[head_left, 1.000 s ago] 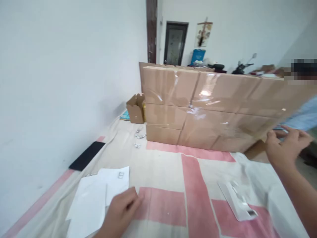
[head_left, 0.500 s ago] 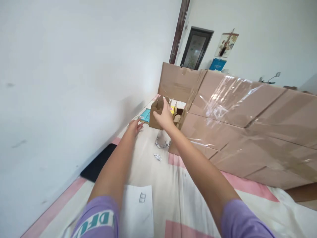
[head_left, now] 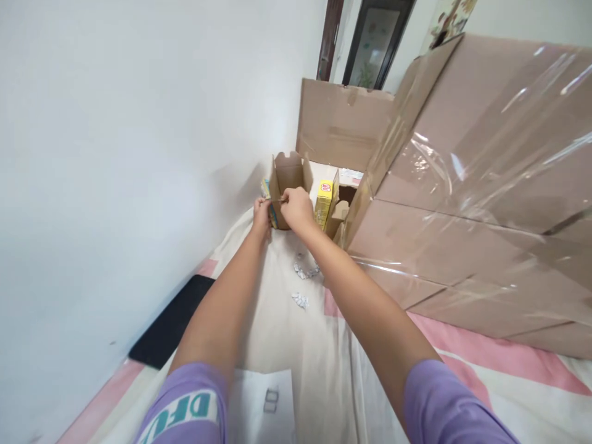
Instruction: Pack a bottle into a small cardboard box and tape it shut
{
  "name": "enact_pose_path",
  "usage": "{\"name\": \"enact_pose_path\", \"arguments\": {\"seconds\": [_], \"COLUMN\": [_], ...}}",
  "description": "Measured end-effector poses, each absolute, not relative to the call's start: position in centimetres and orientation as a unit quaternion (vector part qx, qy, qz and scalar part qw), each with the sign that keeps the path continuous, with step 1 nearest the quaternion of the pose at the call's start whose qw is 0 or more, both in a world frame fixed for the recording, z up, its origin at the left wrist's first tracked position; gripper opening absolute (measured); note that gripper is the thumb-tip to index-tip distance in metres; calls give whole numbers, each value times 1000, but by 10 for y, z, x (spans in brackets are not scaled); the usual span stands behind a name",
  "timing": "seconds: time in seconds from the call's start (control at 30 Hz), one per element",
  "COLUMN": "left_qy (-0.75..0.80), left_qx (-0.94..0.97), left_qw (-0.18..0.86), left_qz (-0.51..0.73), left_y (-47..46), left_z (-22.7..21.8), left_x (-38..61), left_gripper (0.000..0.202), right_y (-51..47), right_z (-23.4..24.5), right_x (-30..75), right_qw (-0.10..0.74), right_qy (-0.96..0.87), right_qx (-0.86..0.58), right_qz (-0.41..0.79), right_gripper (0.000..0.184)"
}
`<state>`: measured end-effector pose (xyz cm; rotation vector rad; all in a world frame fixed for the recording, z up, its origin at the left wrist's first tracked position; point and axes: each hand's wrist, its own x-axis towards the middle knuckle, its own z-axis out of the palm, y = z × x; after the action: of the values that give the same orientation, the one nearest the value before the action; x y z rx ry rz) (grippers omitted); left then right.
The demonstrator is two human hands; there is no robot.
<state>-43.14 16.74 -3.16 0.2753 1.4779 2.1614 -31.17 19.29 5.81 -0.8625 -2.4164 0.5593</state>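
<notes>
Both my arms reach far forward to a small open cardboard box (head_left: 289,176) standing near the wall. My left hand (head_left: 262,216) is closed on the box's left side. My right hand (head_left: 296,209) is closed on its near flap edge. The box's flaps stand up. A yellow carton (head_left: 324,201) stands just right of my right hand, beside another small brown box (head_left: 340,213).
A tall stack of taped cardboard cartons (head_left: 467,185) fills the right. Crumpled foil bits (head_left: 305,271) lie on the pink-and-white cloth (head_left: 462,361). A black flat object (head_left: 173,317) lies by the white wall, and a white sheet (head_left: 268,407) lies near me.
I have leaned further forward. Both hands moved from reaching toward the small box to gripping it, the right hand dropping onto its flap and the left closing on its side.
</notes>
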Motion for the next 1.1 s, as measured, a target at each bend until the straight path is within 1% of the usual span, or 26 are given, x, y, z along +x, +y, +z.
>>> {"name": "enact_pose_path", "arguments": {"seconds": [0.1,0.2,0.27,0.33,0.4,0.47,0.5,0.57,0.6,0.63,0.67,0.77,0.83,0.9,0.97,1.0,1.03,1.1], "left_qy": [528,531,541,567,606,662,679,681,672,649,647,643,640,633,635,649,669,704], "left_qx": [135,181,237,347,419,483,517,561,583,610,608,614,618,617,592,569,544,513], "left_qw": [249,227,192,117,50,-28,-62,-137,-166,-198,-214,-197,-182,-183,-194,-192,-183,-148], "left_qz": [801,796,783,737,675,572,517,449,427,409,407,413,419,431,456,467,472,469], "left_y": [128,62,7,-50,-106,-152,-170,-193,-198,-201,-201,-197,-196,-196,-194,-192,-191,-187], "left_z": [-9,12,23,32,39,41,39,26,16,4,-7,-32,-37,-33,-28,-26,-25,-27], "left_x": [-422,-406,-381,-340,-287,-225,-192,-124,-90,-56,-24,56,90,108,115,116,117,115], "left_gripper": [26,30,36,38,37,37,40,44,43,38,30,19,14,19,18,21,27,43], "right_y": [190,173,152,127,104,87,82,77,77,78,80,88,93,97,97,96,95,89], "right_z": [68,93,115,140,164,185,194,207,210,212,211,195,177,158,143,136,129,115], "right_x": [-312,-299,-275,-234,-179,-116,-84,-20,10,38,64,130,165,195,219,229,238,252], "right_qw": [273,292,292,266,209,139,107,32,-3,-41,-83,-204,-240,-240,-212,-183,-139,-10], "right_qy": [-901,-903,-899,-897,-908,-905,-900,-896,-901,-907,-909,-892,-879,-872,-869,-871,-876,-888], "right_qx": [-244,-176,-123,-59,1,46,56,68,75,73,64,8,-45,-70,-48,-34,-30,-54], "right_qz": [232,262,303,347,363,399,420,437,428,412,403,402,409,420,444,455,462,457], "right_gripper": [17,11,7,11,13,14,14,17,17,16,16,12,5,8,13,14,15,24]}}
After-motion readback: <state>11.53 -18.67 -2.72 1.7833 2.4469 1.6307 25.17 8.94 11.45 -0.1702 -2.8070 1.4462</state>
